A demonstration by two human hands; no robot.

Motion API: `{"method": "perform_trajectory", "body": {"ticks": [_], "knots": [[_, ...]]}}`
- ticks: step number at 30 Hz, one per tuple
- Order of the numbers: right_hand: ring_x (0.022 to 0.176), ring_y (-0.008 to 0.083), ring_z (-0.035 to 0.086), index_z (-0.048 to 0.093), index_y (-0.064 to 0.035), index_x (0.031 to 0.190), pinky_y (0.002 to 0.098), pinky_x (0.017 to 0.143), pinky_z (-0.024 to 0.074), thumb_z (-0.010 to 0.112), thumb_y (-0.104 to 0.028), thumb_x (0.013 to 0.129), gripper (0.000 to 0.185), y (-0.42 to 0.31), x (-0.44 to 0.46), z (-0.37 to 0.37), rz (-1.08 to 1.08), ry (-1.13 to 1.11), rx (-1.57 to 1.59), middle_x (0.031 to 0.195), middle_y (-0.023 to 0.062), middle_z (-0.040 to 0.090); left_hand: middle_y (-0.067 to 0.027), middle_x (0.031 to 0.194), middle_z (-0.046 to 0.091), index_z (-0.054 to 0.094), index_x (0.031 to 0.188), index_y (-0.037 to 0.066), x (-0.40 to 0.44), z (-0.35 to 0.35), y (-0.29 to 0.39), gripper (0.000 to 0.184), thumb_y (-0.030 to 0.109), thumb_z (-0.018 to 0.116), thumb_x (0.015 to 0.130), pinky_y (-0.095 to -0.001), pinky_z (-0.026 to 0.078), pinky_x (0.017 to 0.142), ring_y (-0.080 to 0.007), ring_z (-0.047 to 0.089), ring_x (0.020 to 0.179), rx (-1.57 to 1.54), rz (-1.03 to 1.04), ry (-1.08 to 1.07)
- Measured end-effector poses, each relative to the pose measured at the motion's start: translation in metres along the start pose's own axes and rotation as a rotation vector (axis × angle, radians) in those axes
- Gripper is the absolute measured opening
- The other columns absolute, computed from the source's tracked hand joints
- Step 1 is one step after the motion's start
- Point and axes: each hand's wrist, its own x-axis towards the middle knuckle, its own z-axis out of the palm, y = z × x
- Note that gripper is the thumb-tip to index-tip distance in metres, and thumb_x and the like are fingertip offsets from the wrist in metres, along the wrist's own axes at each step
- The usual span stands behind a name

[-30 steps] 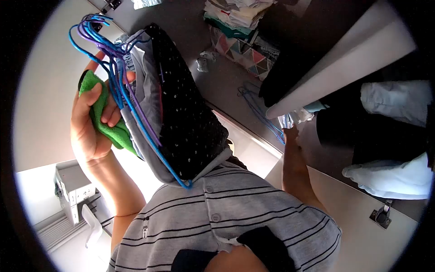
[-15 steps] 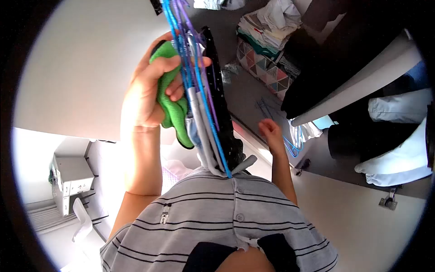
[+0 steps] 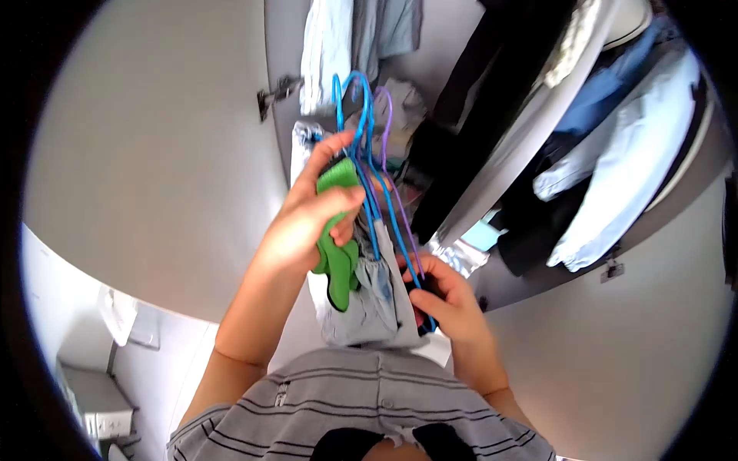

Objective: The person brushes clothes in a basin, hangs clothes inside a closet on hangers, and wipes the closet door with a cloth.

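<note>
My left hand (image 3: 311,219) is closed round a green cloth (image 3: 338,269) and the necks of several hangers. The blue hangers (image 3: 393,223) and a purple hanger (image 3: 387,115) stand with their hooks up. Light grey clothes (image 3: 361,315) hang from them in front of my chest. At the lower right end of the hangers, my right hand (image 3: 450,300) has its thumb and fingers closed on a blue hanger and dark cloth beside it.
An open wardrobe holds hanging pale trousers (image 3: 327,58), dark clothes, and light blue garments (image 3: 615,177) behind a pale partition (image 3: 530,115). Wardrobe doors (image 3: 154,154) stand on both sides, with metal hinges (image 3: 278,94). A small drawer unit (image 3: 108,422) is at the lower left.
My right hand has come from the wardrobe shelf to the hangers and closed there. The bundle in my left hand has moved right and lower, and the view has turned towards the hanging clothes.
</note>
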Motion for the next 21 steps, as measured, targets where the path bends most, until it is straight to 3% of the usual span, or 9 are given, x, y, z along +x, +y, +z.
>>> {"method": "perform_trajectory", "body": {"ticks": [2, 4, 6, 8, 13, 18, 21], "knots": [[0.084, 0.0057, 0.053, 0.053, -0.0029, 0.107, 0.0199, 0.068, 0.0446, 0.055, -0.008, 0.091, 0.016, -0.006, -0.010, 0.015, -0.072, 0.043, -0.039, 0.127, 0.0083, 0.049, -0.0181, 0.101, 0.063, 0.029, 0.139, 0.012, -0.007, 0.002, 0.012, 0.068, 0.004, 0.058, 0.078, -0.0236, 0.035, 0.045, -0.0080, 0.039, 0.048, -0.047, 0.019, -0.081], [0.091, 0.0075, 0.054, 0.056, -0.0012, 0.112, 0.0204, 0.078, 0.0429, 0.056, -0.013, 0.092, 0.023, -0.002, -0.018, 0.029, -0.149, 0.134, -0.050, 0.113, 0.0070, 0.059, -0.0206, 0.106, 0.061, 0.028, 0.140, 0.012, -0.017, -0.001, 0.016, 0.069, 0.003, 0.058, 0.078, -0.0231, 0.035, 0.045, -0.0078, 0.039, 0.048, -0.086, 0.038, -0.114], [0.088, 0.0069, 0.055, 0.056, -0.0005, 0.112, 0.0200, 0.078, 0.0426, 0.057, -0.013, 0.092, 0.023, -0.019, -0.021, 0.042, -0.143, 0.181, -0.070, 0.103, 0.0038, 0.061, -0.0227, 0.107, 0.060, 0.027, 0.140, 0.015, -0.019, 0.000, 0.035, 0.070, 0.003, 0.058, 0.079, -0.0229, 0.035, 0.045, -0.0075, 0.040, 0.048, -0.146, 0.014, -0.174], [0.080, 0.0048, 0.054, 0.057, -0.0003, 0.109, 0.0180, 0.072, 0.0428, 0.057, -0.011, 0.092, 0.020, -0.036, -0.024, 0.061, -0.087, 0.211, -0.033, 0.096, 0.0021, 0.061, -0.0344, 0.113, 0.055, 0.028, 0.140, 0.011, -0.020, 0.000, 0.054, 0.064, 0.004, 0.053, 0.082, -0.0205, 0.036, 0.043, -0.0059, 0.038, 0.045, -0.152, 0.051, -0.223], [0.080, 0.0072, 0.055, 0.058, 0.0038, 0.109, 0.0203, 0.076, 0.0437, 0.056, -0.011, 0.091, 0.023, -0.035, -0.021, 0.103, -0.350, 0.278, -0.190, 0.090, 0.0027, 0.061, -0.0283, 0.106, 0.058, 0.031, 0.138, 0.013, -0.041, -0.019, 0.068, 0.059, 0.004, 0.050, 0.083, -0.0222, 0.033, 0.043, -0.0085, 0.038, 0.047, -0.231, 0.117, -0.279], [0.078, 0.0102, 0.058, 0.058, 0.0065, 0.111, 0.0208, 0.075, 0.0447, 0.055, -0.015, 0.091, 0.030, -0.075, -0.018, 0.129, -0.475, 0.324, -0.249, 0.087, 0.0052, 0.063, -0.0292, 0.104, 0.056, 0.035, 0.132, 0.012, -0.053, -0.008, 0.106, 0.049, 0.006, 0.049, 0.085, -0.0216, 0.030, 0.043, -0.0080, 0.036, 0.047, -0.284, 0.159, -0.266], [0.087, 0.0158, 0.059, 0.059, 0.0063, 0.111, 0.0253, 0.083, 0.0445, 0.053, -0.016, 0.092, 0.030, -0.094, -0.009, 0.116, -0.558, 0.268, -0.293, 0.085, 0.0058, 0.062, -0.0306, 0.104, 0.055, 0.036, 0.129, 0.014, -0.057, -0.007, 0.114, 0.048, 0.010, 0.052, 0.084, -0.0212, 0.030, 0.042, -0.0075, 0.035, 0.046, -0.324, 0.193, -0.241]]}}
